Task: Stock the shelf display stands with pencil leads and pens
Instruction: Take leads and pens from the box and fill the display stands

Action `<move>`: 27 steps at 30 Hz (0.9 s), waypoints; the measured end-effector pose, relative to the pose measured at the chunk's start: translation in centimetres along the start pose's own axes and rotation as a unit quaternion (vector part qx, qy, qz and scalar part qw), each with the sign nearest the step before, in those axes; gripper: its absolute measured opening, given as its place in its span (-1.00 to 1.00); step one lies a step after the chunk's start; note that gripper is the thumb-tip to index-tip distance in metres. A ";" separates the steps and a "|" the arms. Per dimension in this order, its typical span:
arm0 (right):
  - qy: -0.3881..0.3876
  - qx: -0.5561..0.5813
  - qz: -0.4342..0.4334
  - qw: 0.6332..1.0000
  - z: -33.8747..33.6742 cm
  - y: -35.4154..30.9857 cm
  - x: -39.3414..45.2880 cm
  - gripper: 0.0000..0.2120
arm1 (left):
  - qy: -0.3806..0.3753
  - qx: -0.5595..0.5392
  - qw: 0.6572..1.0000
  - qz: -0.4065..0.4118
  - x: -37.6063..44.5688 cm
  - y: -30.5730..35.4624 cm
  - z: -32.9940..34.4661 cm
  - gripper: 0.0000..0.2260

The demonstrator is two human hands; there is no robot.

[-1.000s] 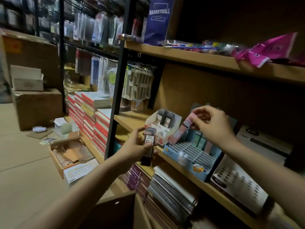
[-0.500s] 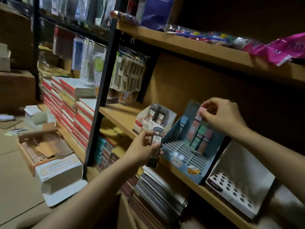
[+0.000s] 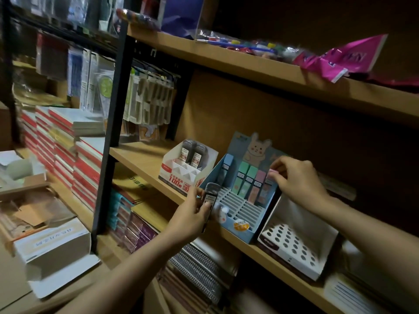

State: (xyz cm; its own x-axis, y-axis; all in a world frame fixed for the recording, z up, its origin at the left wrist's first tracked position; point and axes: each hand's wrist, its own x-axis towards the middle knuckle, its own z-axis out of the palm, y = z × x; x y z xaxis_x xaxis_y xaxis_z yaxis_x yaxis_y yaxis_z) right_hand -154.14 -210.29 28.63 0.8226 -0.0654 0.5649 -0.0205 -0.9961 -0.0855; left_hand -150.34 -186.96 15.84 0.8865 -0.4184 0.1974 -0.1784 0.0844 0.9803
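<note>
Blue stand [image 3: 235,225] holds pastel lead cases [image 3: 246,177]. Your right hand [image 3: 297,180] pinches its pink case [image 3: 271,172]; left hand [image 3: 192,214] grips a dark case [image 3: 210,194] at its front.

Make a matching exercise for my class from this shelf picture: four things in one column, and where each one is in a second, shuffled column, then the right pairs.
Things
1. blue bunny display stand
2. white stand with round holes
3. dark lead case
4. pink packet

Places
A. on the upper shelf
B. held in the left hand
C. between the two white stands, under the right hand
D. furthest right of the three stands

Pairs: 1-C, 2-D, 3-B, 4-A
</note>
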 end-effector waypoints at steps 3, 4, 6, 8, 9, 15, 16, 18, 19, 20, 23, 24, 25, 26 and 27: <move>-0.003 0.006 0.013 1.000 0.7 0.3 0.0 -0.88 | -0.001 0.003 1.000 -0.004 -0.2 0.0 0.2 -0.88; -0.005 0.008 0.016 1.000 0.8 0.3 0.0 -0.89 | -0.003 0.006 1.000 -0.004 -0.3 0.1 0.2 -0.89; -0.007 0.006 0.019 1.000 0.9 0.4 0.0 -0.90 | -0.003 0.012 1.000 -0.004 -0.4 0.0 0.2 -0.89; -0.010 -0.003 0.019 1.000 0.8 0.4 0.0 -0.90 | -0.001 0.011 1.000 -0.008 -0.4 0.0 0.2 -0.89; -0.010 -0.014 0.018 1.000 0.8 0.4 0.0 -0.89 | -0.001 0.011 1.000 -0.010 -0.4 0.1 0.3 -0.89; 0.038 -0.194 -0.039 0.980 0.6 0.0 0.1 -0.83 | -0.001 0.005 1.000 -0.014 -0.5 0.0 0.2 -0.88; 0.033 -0.217 -0.042 0.975 0.7 -0.1 0.1 -0.83 | -0.002 0.004 1.000 -0.015 -0.5 0.0 0.2 -0.88; 0.018 -0.266 -0.045 0.963 1.2 -0.1 0.0 -0.83 | 0.000 0.003 1.000 -0.017 -0.4 0.0 0.2 -0.88; 0.013 -0.287 -0.044 0.957 1.6 -0.1 -0.2 -0.83 | 0.001 0.003 1.000 -0.018 -0.3 -0.1 0.2 -0.89; 0.010 -0.301 -0.042 0.953 1.9 -0.1 -0.5 -0.83 | 0.002 0.001 1.000 -0.019 -0.3 -0.1 0.2 -0.89; 0.006 -0.303 -0.035 0.952 2.4 0.1 -1.0 -0.81 | 0.003 -0.010 1.000 -0.024 -0.2 -0.2 0.2 -0.90; 0.003 -0.299 -0.033 0.954 2.4 0.1 -1.0 -0.81 | 0.004 -0.016 0.999 -0.028 -0.2 -0.2 0.2 -0.90; -0.002 -0.296 -0.030 0.955 2.4 0.1 -1.0 -0.80 | 0.004 -0.023 0.999 -0.031 -0.2 -0.2 0.1 -0.90; -0.009 -0.299 -0.027 0.954 2.2 -0.1 -1.0 -0.79 | 0.006 -0.036 0.999 -0.036 -0.2 -0.1 0.1 -0.90; -0.014 -0.304 -0.025 0.952 2.0 -0.4 -1.0 -0.78 | 0.009 -0.057 0.998 -0.041 -0.3 0.0 0.0 -0.91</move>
State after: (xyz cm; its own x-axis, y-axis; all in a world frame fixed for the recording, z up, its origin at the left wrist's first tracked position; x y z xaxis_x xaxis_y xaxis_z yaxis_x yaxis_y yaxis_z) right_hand -153.79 -209.75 26.47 0.8455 -0.0233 0.5335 -0.2990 -0.8485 0.4367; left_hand -150.61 -186.88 15.77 0.9040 -0.4116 0.1154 -0.0564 0.1528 0.9867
